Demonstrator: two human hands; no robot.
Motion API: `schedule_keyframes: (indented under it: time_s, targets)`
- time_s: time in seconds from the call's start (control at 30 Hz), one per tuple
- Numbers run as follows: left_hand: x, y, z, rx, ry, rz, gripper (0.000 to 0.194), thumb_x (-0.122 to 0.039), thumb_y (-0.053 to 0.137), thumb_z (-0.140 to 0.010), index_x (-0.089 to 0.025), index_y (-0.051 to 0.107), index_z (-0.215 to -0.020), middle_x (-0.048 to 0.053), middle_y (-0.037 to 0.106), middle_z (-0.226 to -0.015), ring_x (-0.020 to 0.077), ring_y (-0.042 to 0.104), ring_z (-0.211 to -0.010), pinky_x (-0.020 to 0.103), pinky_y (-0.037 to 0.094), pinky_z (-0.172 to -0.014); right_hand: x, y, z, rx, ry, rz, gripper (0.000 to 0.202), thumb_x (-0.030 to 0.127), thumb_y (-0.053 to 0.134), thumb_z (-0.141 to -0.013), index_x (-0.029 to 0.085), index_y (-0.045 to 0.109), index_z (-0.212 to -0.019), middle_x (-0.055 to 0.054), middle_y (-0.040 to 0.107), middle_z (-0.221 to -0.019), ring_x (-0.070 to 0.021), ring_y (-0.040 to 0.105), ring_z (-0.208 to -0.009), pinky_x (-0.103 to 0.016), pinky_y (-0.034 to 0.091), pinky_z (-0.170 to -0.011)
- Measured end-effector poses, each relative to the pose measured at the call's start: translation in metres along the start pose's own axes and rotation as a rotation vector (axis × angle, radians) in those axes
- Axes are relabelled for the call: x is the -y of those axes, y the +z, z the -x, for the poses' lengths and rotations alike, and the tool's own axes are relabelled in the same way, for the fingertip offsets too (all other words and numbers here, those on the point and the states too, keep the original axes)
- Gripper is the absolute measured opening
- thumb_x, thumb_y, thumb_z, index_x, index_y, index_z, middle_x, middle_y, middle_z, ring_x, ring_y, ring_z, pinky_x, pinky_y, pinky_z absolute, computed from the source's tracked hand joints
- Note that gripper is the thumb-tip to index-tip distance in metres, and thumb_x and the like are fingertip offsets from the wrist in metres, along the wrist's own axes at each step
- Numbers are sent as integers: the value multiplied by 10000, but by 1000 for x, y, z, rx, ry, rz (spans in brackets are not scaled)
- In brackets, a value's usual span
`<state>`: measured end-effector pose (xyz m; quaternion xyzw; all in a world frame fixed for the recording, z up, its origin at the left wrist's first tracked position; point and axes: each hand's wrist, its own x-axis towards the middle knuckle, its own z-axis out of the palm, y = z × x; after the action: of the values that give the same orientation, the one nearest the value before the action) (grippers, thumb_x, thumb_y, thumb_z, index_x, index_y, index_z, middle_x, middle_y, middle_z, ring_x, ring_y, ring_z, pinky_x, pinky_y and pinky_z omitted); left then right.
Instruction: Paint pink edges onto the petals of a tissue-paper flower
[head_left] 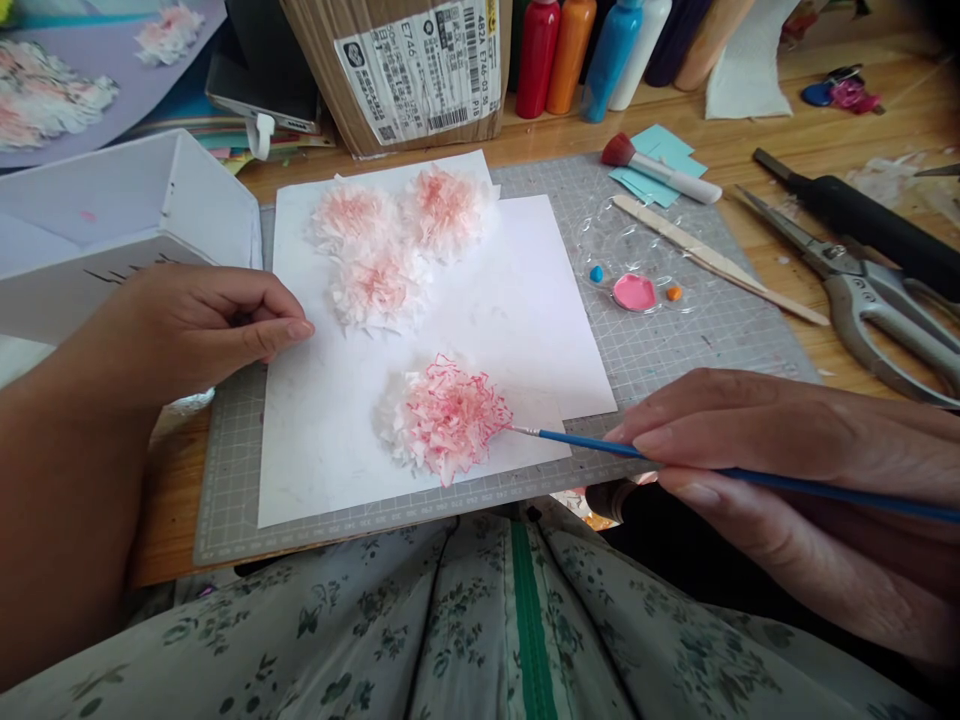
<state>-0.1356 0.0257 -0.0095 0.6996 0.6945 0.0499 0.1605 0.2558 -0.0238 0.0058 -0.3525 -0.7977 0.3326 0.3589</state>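
My right hand point(795, 460) holds a thin blue paintbrush point(585, 441) between thumb and fingers. Its tip touches the right edge of a ruffled paper flower point(457, 415) whose petal edges are pink-red, with a white part at its left. My left hand point(225, 325) rests at the left edge of the white paper sheets point(315, 430), fingers curled and thumb against the index finger; whether anything is pinched there is hidden. Three paler flowers point(379, 285) lie together near the top of the sheets. A clear palette point(634, 292) holds pink, blue and orange paint.
A grey cutting mat point(697, 320) lies under the sheets. A white box point(210, 200) stands left, a cardboard box point(412, 110) and paint bottles point(538, 60) behind. Scissors point(862, 290), a wooden stick point(720, 260) and a red-tipped brush point(664, 172) lie right.
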Motion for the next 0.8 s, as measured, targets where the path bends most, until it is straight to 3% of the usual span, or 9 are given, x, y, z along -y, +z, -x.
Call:
schedule_keyframes:
  time_s: [0.37, 0.6, 0.8]
  targets:
    - [0, 1, -1, 3, -7, -14, 454, -663, 496, -678, -230, 630, -702, -53, 558, -547, 115, 455, -516, 260, 320, -545, 4, 0, -5, 24, -24, 78, 293, 146, 684, -826, 310, 747, -1060, 4, 815, -897, -206, 783, -829, -256, 660, -752]
    - [-4, 1, -1, 2, -20, 0, 447, -658, 503, -653, -230, 629, -686, -49, 559, -533, 119, 460, -512, 267, 328, -547, -2, -7, 7, 84, -77, 129, 258, 196, 644, -862, 289, 705, -1095, -13, 807, -1011, -190, 764, -951, -235, 638, -846]
    - [-5, 0, -1, 12, -30, -15, 445, -657, 505, -659, -231, 628, -693, -50, 561, -540, 121, 464, -516, 267, 330, -547, 4, -2, 2, 52, -75, 71, 271, 147, 701, -806, 274, 754, -1039, -1, 816, -917, -180, 780, -854, -196, 639, -797]
